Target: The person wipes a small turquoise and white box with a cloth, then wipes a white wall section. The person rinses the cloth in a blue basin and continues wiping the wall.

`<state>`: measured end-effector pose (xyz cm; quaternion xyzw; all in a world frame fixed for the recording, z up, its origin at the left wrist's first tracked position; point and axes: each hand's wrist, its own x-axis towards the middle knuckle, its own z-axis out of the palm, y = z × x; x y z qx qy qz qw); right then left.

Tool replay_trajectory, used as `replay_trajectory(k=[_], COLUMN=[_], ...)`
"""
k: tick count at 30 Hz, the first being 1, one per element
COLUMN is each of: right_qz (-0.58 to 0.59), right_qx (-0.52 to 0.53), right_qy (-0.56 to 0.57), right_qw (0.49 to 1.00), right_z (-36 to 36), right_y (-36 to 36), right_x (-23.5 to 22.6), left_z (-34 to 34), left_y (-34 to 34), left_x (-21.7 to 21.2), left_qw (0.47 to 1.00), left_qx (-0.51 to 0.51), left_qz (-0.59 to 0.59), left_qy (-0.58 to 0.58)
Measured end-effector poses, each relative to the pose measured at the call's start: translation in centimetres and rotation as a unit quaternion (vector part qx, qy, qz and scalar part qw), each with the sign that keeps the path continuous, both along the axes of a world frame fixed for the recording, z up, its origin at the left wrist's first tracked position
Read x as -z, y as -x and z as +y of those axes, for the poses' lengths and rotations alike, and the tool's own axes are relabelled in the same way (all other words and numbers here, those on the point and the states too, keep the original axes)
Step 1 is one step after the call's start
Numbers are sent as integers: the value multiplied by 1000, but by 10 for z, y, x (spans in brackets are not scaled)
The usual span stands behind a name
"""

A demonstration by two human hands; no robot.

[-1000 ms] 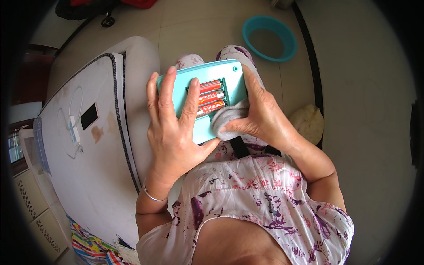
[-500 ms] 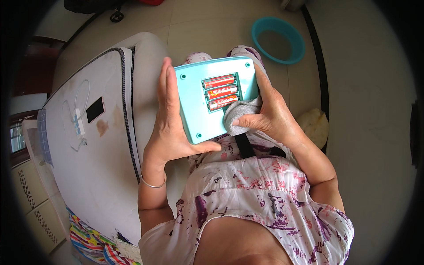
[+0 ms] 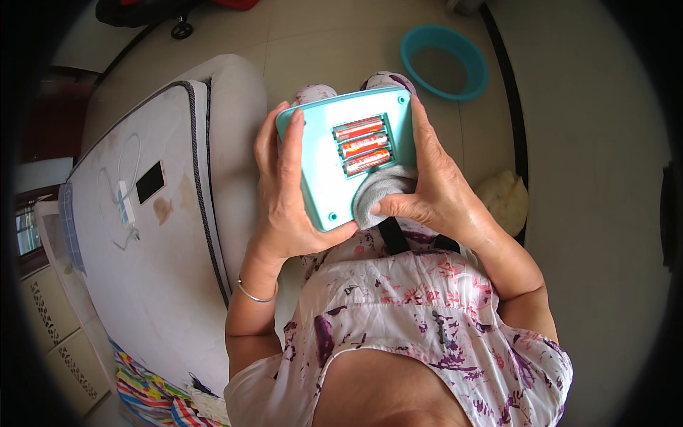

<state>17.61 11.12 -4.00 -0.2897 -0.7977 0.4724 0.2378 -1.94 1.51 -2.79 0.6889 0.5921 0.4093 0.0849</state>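
A turquoise plastic device point(image 3: 324, 167) is held up over my lap with its battery side facing me. Three red batteries point(image 3: 365, 146) lie side by side in its uncovered compartment. My left hand point(image 3: 277, 203) grips the left edge, fingertips over the upper left corner and thumb along the lower edge. On the other side, my right hand point(image 3: 445, 188) supports the right edge with its fingers. Its thumb presses a folded grey cloth point(image 3: 380, 188) against the device just below the compartment. The device's far face is hidden.
To my left is a white mattress point(image 3: 153, 277) bearing a phone point(image 3: 151, 183) and a white power strip point(image 3: 126, 204) with a cable. A turquoise basin point(image 3: 478, 75) stands on the floor ahead to the right. A pale yellowish bundle point(image 3: 504, 203) lies by the right wall.
My left fingers have closed over the device's upper left corner, and the thumb now meets its lower edge. The device has tilted slightly, and the cloth has shifted a little left.
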Motion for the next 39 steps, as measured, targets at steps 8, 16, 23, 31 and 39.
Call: replay_trajectory(k=[8,16,23,31,39], right_qz=[80,36,84,104,303], right_qx=[-75,23,4,79,84], right_qy=[82,13,94,82,404], right_qw=[991,999,992,988,859], right_z=[18,-1,6,14,29], right_y=[-16,-3,-8,-8,-19], right_x=[2,5,2,18,42], left_z=[-2,2,-7,-10,-14], left_y=[5,-13,-2,5,18], left_x=[-4,-2,0,4,17], left_qw=[1000,1000,1000,1000,997], left_qx=[11,1,3,-6,-2], left_qz=[4,17,22,20,-73], left_qy=[-2,-1,2,2,-8])
